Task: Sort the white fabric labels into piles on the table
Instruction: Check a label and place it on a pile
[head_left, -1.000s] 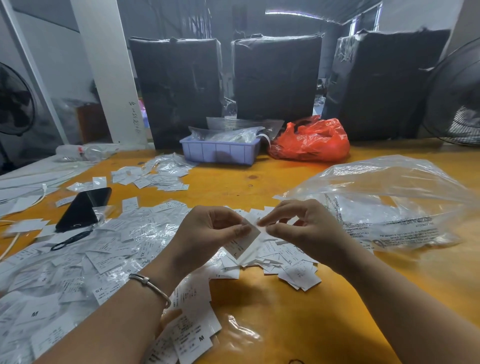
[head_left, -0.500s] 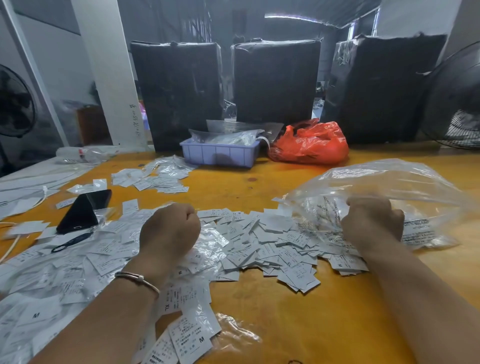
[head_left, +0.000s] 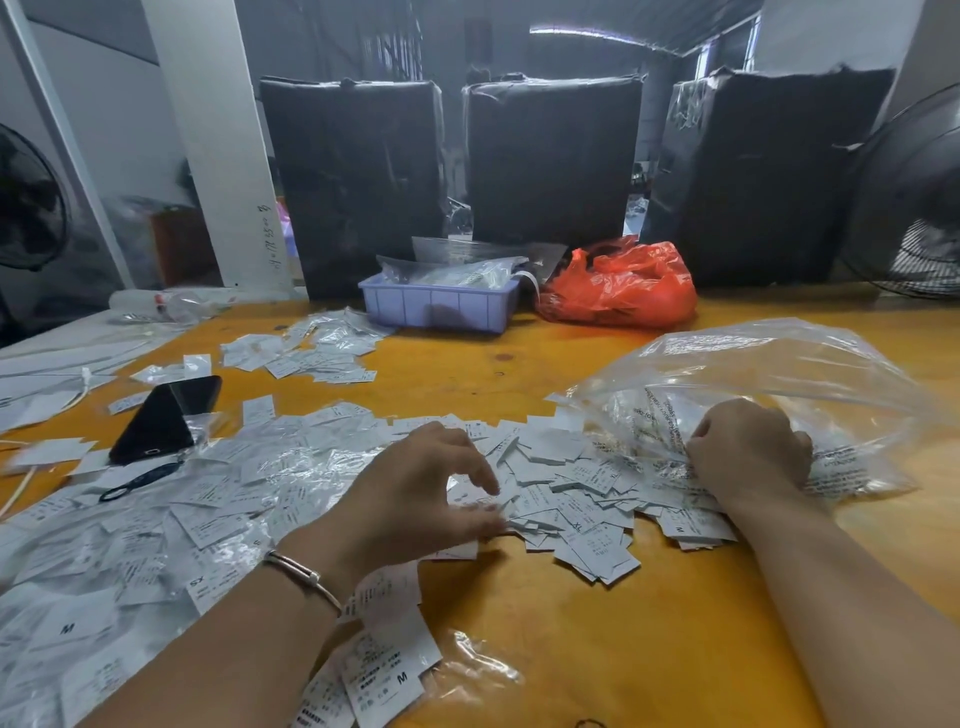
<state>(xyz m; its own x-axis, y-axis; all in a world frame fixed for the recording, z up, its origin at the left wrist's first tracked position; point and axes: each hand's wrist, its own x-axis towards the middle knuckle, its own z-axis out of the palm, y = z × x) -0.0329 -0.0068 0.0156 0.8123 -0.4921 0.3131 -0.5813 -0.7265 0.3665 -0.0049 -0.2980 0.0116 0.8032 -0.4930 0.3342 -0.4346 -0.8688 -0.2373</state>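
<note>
Loose white fabric labels (head_left: 571, 483) lie heaped in the middle of the yellow table (head_left: 623, 649). More labels, mixed with clear wrappers (head_left: 156, 525), spread to the left. A small pile (head_left: 311, 353) sits farther back, and labels marked M (head_left: 384, 670) lie near my left forearm. My left hand (head_left: 421, 493) hovers over the heap's left edge, its fingers loosely bent and its fingertips touching labels. My right hand (head_left: 748, 452) is curled into a fist at the mouth of a clear plastic bag (head_left: 779, 374), gripping its edge. What is under that fist is hidden.
A black phone (head_left: 166, 415) and a dark loop-shaped tool (head_left: 135, 480) lie at the left. A lilac tray (head_left: 441, 306) and a red bag (head_left: 623, 286) stand at the back before black wrapped parcels (head_left: 550, 161). A fan (head_left: 914, 208) is at the right.
A second ago both hands held one label between them. They parted: the right went to the bag's mouth and closed, and the left dropped to the heap and has since uncurled its fingers.
</note>
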